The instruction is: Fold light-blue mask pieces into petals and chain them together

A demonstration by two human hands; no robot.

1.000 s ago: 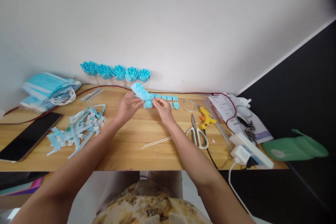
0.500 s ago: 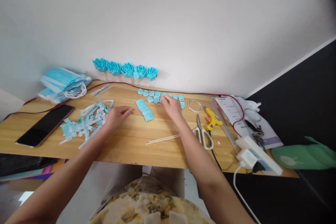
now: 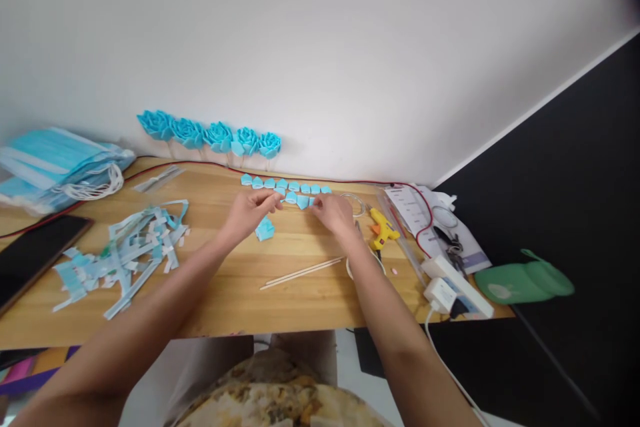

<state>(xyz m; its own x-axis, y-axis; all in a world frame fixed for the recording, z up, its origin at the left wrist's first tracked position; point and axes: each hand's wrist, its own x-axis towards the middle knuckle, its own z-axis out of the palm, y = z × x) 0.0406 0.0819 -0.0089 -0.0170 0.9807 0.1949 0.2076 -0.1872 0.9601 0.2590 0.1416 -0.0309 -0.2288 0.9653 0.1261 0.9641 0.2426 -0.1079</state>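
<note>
My left hand (image 3: 249, 211) is raised just over the wooden table (image 3: 235, 287), thumb and fingers pinched near the row of small blue folded pieces (image 3: 280, 185) by the wall. What it pinches is too small to make out. A small stack of blue folded pieces (image 3: 265, 229) lies right below it. My right hand (image 3: 333, 211) rests palm down on the table at the right end of that row, fingers curled over a few pieces. Two thin wooden sticks (image 3: 303, 271) lie nearer to me.
Blue fabric roses (image 3: 210, 135) lean on the wall. Cut mask scraps (image 3: 125, 250), a stack of face masks (image 3: 55, 163) and a phone (image 3: 30, 257) lie left. A yellow glue gun (image 3: 381, 228), papers (image 3: 420, 210), a power strip (image 3: 453, 280) and a green object (image 3: 525, 280) lie right.
Both hands set the blue stack down, then the left hand came back from the scraps to the row. The stack now looks smaller. The right hand stayed at the row.
</note>
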